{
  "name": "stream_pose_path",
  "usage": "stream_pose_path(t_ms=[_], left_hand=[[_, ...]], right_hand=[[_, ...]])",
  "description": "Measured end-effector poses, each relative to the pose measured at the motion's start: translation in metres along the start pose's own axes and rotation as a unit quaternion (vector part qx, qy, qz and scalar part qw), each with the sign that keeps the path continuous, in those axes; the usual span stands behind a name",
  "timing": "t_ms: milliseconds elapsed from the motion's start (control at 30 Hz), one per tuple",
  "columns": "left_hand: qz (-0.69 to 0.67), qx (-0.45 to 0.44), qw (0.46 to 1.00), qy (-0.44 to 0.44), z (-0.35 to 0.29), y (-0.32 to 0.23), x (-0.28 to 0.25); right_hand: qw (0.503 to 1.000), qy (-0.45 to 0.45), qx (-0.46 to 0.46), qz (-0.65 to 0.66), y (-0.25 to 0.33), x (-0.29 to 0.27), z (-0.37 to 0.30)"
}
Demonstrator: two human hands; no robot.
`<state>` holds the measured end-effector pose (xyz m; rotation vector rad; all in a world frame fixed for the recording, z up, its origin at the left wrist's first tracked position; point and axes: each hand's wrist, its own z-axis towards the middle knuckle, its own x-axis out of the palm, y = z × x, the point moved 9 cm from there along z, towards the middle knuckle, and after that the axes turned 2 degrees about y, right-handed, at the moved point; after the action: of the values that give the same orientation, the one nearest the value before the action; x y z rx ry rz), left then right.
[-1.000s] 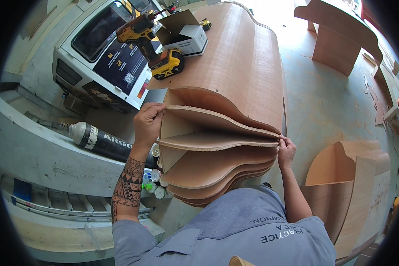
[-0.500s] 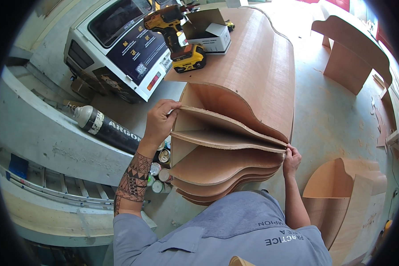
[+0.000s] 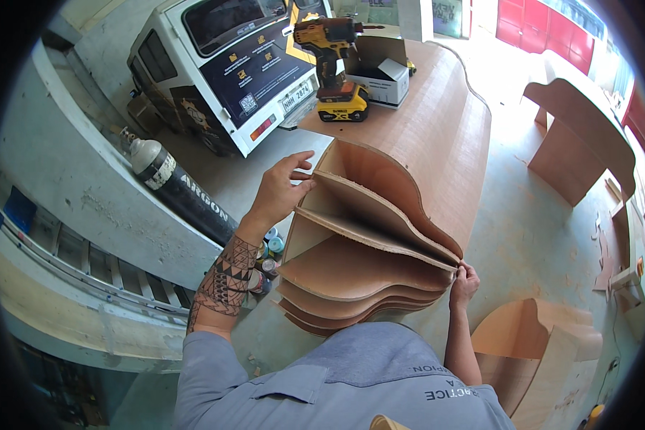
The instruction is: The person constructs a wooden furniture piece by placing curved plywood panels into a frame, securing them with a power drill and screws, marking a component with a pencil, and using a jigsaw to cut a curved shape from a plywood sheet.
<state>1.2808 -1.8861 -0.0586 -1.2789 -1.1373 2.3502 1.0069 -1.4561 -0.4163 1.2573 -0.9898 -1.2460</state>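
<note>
In front of me, several wavy-edged plywood panels [image 3: 358,261] fan out at the near end of a long curved plywood form [image 3: 437,136]. The upper plywood panel [image 3: 387,211] lies close against the one below it at the right and apart from it at the left. My left hand [image 3: 279,190] is at that panel's left corner, fingers spread, a lower fingertip close to the edge; I cannot tell whether it touches. My right hand [image 3: 465,284] pinches the right tip of the panel, where the edges meet.
A yellow-black cordless drill [image 3: 333,68] and an open box [image 3: 383,79] stand on the plywood form. Left are a gas cylinder [image 3: 183,188], paint cans [image 3: 271,266], a ladder [image 3: 107,269] and a white van [image 3: 247,86]. More curved plywood pieces [image 3: 509,337] stand at right.
My left hand's fingers have come apart from their pinch on the panel's left corner. The right hand keeps its pinch at the right tip. The whole view has shifted slightly.
</note>
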Motion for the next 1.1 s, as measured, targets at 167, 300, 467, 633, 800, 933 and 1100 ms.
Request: stream_pose_path(t_ms=[167,300,467,633,800,933,1100], left_hand=[[0.07,0.027,0.997,-0.012,0.003,-0.005,0.0],[0.075,0.043,0.996,-0.019,0.014,-0.001,0.003],[0.075,0.019,0.997,0.001,0.016,0.0,0.002],[-0.089,-0.061,0.993,0.057,0.015,0.027,-0.001],[-0.133,-0.07,0.989,-0.005,-0.009,0.064,-0.034],[-0.147,-0.12,0.981,-0.048,-0.058,0.112,-0.054],[-0.255,-0.211,0.917,-0.223,-0.177,0.202,-0.06]], right_hand=[[0.999,0.005,0.019,-0.029,0.01,0.004,-0.006],[0.999,0.006,0.038,-0.035,0.002,0.004,0.004],[1.0,-0.013,0.01,-0.018,0.002,-0.001,0.002],[0.998,-0.007,0.053,0.026,-0.001,0.001,0.003],[0.999,-0.006,0.04,0.021,-0.006,-0.005,0.003],[0.992,0.022,0.068,0.103,-0.007,0.002,-0.002],[0.99,0.022,0.087,0.108,-0.015,-0.006,-0.005]])
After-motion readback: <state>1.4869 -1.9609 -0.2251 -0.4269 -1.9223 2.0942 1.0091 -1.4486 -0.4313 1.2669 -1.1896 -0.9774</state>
